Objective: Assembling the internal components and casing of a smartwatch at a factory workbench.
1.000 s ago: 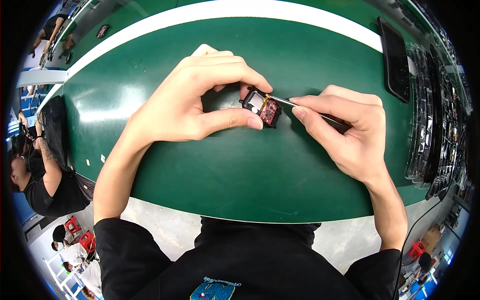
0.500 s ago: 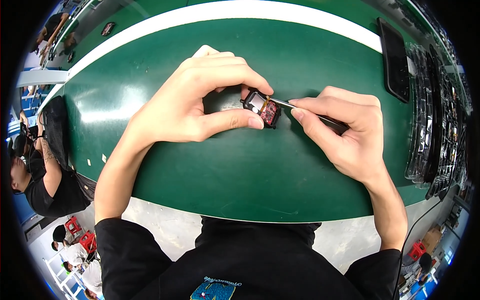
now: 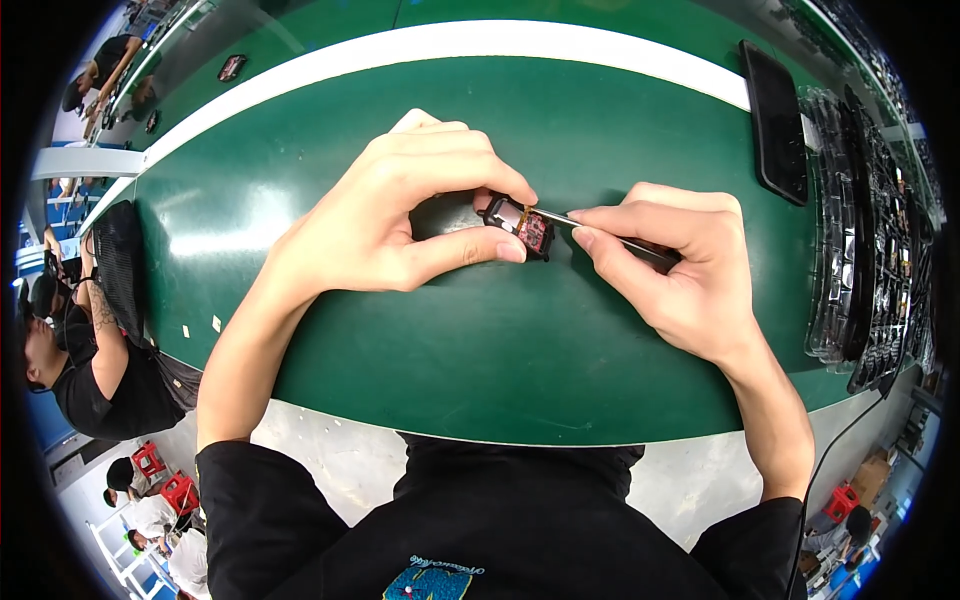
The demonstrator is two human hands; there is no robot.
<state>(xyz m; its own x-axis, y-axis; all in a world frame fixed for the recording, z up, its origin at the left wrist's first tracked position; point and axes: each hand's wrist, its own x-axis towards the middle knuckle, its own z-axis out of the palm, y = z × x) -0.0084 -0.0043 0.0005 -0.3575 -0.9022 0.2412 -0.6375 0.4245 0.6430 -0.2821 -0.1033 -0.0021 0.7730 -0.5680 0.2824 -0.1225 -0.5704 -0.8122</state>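
Nothing is shifting since a second ago — both my hands are staying put over the green table (image 3: 420,380). Open mat is lying all around them, its near edge just below my wrists. Stacked black trays (image 3: 870,250) and a dark phone (image 3: 775,120) are sitting well apart at right. My left hand (image 3: 390,220) is pinching the small black module (image 3: 520,222) mid-table; my right hand (image 3: 680,270) is gripping thin tweezers (image 3: 610,235) whose tip is touching it.

A flat black slab (image 3: 775,120) that may be a dark-screened phone is lying on the green table's far right, beside clear plastic trays (image 3: 860,230) stacked along the right edge. A smaller dark device (image 3: 231,67) is sitting far left, its face unreadable.
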